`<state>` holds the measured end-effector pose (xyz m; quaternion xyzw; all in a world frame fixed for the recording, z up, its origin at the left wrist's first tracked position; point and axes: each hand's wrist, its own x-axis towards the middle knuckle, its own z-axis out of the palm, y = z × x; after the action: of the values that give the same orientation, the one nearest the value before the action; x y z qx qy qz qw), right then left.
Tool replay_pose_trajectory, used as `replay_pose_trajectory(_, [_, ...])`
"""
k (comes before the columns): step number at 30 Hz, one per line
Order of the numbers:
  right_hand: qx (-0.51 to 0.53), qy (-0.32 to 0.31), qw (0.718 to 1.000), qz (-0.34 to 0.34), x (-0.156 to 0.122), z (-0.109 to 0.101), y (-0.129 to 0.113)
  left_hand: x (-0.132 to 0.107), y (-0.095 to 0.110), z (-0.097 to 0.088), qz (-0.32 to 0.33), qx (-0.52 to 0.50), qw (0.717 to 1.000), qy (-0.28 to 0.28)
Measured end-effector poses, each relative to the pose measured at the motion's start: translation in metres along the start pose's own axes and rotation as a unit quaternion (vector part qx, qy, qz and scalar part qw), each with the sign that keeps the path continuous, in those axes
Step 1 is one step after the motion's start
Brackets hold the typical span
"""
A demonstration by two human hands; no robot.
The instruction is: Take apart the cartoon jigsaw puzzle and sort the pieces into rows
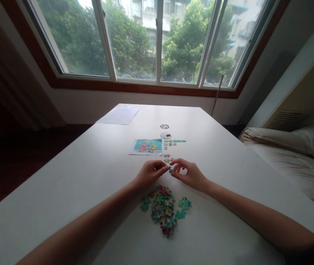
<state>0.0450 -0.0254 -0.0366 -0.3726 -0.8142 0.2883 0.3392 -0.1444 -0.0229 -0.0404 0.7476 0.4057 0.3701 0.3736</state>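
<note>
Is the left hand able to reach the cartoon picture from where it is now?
Probably yes: the cartoon picture lies just beyond the left hand, with bare white table between. The small green puzzle piece at its fingertips might need putting down first.

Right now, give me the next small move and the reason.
Probably carry the green puzzle piece forward and lay it beside the row of pieces to compare edges. It sits at the fingertips of the left hand and right hand, its colour looks close to that row's, and the printed picture beside the row has a blue-green background.
</note>
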Motion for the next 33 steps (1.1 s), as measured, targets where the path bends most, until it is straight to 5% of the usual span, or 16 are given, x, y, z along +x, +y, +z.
replay_pose_trajectory(10, [-0.157,0.039,0.982,-0.097,0.001,-0.009,0.004,0.000,-0.005,0.000,-0.012,-0.029,0.999,0.008])
replay_pose_trajectory(15, [-0.178,0.126,0.971,-0.100,0.004,-0.015,0.014,0.000,-0.007,0.001,-0.026,-0.024,0.999,0.018])
replay_pose_trajectory(22, [-0.191,0.113,0.973,-0.067,0.012,-0.026,0.020,0.000,-0.007,0.002,-0.033,-0.016,0.999,0.027])
replay_pose_trajectory(26, [-0.204,0.029,0.978,0.003,0.037,-0.055,0.051,0.000,-0.009,0.002,-0.038,-0.016,0.999,0.029])
replay_pose_trajectory(33, [-0.230,0.048,0.962,0.142,0.078,-0.098,0.126,0.000,-0.010,0.002,-0.040,-0.011,0.999,0.032])
